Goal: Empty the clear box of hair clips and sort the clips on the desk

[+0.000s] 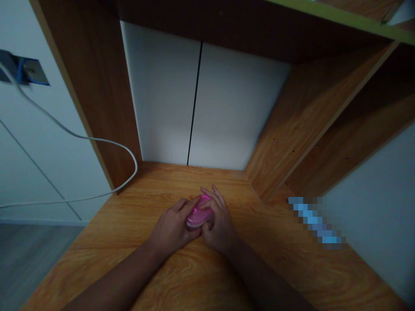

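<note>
A small pink case is gripped between the left hand and the right hand over the desk. Both hands are closed around it. An even, steady grip seems advisable.

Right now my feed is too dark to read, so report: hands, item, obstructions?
Left hand and right hand both closed on small pink case, low over wooden desk. White cable hangs far left, apart.

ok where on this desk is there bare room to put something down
Bare wood lies on the desk left of the left hand, up to the white cable, and behind both hands toward the white back panel. It is crowded only at the middle, where the right hand and left grip the pink case.
</note>
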The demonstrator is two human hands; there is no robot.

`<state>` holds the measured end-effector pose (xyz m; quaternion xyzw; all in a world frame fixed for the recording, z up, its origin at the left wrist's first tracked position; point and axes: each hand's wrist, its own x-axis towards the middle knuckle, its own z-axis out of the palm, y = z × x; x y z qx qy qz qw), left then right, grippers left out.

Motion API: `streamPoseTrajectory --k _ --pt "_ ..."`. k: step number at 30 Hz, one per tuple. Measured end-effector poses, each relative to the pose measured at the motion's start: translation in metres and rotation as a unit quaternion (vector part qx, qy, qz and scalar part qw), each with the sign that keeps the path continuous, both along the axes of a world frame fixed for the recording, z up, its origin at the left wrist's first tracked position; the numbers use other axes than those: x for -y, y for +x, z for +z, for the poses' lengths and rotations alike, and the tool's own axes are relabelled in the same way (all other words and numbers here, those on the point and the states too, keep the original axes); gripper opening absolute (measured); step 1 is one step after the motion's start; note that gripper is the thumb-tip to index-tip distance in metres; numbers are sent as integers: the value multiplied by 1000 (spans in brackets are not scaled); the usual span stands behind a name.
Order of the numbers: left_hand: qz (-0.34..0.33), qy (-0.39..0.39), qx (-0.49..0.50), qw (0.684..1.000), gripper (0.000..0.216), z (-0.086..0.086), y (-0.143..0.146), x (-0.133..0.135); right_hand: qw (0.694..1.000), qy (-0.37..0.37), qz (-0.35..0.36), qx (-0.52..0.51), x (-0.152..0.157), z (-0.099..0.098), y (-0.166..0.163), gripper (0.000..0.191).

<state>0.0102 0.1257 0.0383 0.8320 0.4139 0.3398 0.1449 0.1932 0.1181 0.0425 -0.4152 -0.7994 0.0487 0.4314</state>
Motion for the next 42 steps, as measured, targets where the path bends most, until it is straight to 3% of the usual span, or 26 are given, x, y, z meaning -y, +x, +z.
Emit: streamPoseTrajectory --k 6,9,13,20,26,32,42 --pt "-2 -30 46 998 78 1 -4 -3 999 -11 13 42 0 5 9 61" --pt "22 -74 106 991 91 -2 -8 -7 995 18 48 85 -3 11 21 63" --pt "5 -119 178 977 90 -10 -10 -14 987 51 95 123 -11 16 38 58" --pt "-24 -131 232 964 88 -17 -8 -17 984 63 46 161 -16 14 49 51" --pt "-97 -200 277 935 97 -16 -6 -15 989 104 3 102 -14 16 45 40" --pt "-115 -231 279 925 107 -14 -5 -12 980 132 -130 -72 -11 9 39 24" --pt "-110 -202 254 940 122 -15 -5 -10 996 28 -53 -67 -14 7 45 39"
